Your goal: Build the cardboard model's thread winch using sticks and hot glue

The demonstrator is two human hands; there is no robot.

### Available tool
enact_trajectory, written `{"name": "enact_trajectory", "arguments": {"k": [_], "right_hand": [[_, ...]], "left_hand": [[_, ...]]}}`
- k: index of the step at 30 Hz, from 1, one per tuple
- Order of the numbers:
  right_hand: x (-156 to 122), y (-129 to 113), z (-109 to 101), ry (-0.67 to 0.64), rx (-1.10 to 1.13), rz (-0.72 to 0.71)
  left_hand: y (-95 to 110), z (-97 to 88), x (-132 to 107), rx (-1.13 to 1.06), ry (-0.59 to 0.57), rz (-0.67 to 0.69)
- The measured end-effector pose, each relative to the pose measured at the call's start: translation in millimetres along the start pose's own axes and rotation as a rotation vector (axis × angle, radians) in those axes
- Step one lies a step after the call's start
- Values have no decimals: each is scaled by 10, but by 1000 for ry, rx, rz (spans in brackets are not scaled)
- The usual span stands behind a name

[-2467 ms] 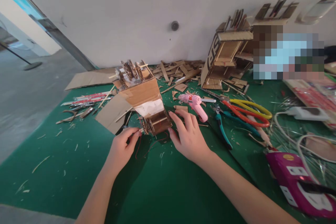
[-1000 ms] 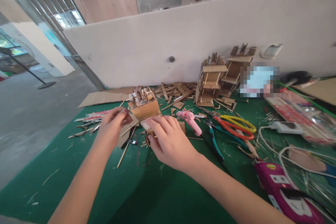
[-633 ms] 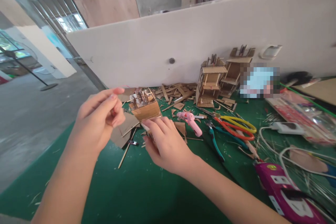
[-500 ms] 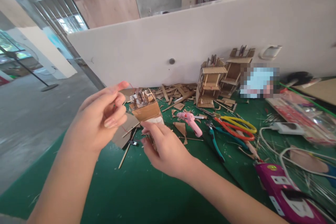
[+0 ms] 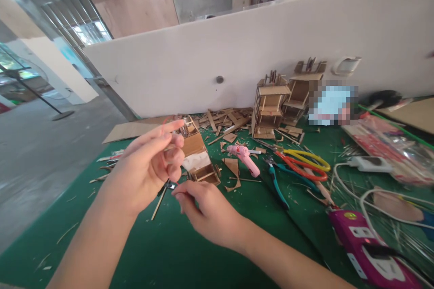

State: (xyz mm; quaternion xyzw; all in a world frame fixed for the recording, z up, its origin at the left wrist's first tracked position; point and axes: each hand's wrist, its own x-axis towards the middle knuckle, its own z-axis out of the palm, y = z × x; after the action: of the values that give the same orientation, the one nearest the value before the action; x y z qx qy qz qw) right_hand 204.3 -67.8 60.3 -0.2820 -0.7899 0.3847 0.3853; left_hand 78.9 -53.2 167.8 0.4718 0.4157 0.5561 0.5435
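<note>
My left hand (image 5: 145, 169) is raised above the green mat (image 5: 190, 253). Its thumb and fingers pinch a thin red wire (image 5: 165, 121) that loops over the fingertips. My right hand (image 5: 203, 210) is lower and closer to me, and its fingertips pinch the same wire just under the left hand. Behind both hands a small cardboard model (image 5: 198, 160) stands on the mat, apart from my fingers. The wire between the hands is mostly too thin to follow.
A pink glue gun (image 5: 246, 158), teal-handled pliers (image 5: 280, 183) and red-and-yellow cutters (image 5: 305, 162) lie to the right. Cardboard scraps (image 5: 220, 122) and two cardboard models (image 5: 271, 106) sit by the white partition. A purple power strip (image 5: 373, 244) and cables lie at the near right.
My right hand let go of the cardboard model and drew back toward me into a pinch. My left hand rose from the mat with the wire, then shifted right above the right hand.
</note>
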Motion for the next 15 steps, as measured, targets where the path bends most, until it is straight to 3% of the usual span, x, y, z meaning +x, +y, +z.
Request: {"name": "enact_trajectory", "arguments": {"k": [4,8,11,15], "right_hand": [[-152,-7,-55,-20,-35,39],[-313,35,-29,-26,-48,80],[-384,100,0,-1,-63,94],[-380,131,-10,16,-53,94]], "left_hand": [[-219,-205,-28,143,-76,-19],[-354,-318,-56,487,-74,4],[-382,-270,-65,570,-49,70],[-340,-116,-9,399,63,183]]}}
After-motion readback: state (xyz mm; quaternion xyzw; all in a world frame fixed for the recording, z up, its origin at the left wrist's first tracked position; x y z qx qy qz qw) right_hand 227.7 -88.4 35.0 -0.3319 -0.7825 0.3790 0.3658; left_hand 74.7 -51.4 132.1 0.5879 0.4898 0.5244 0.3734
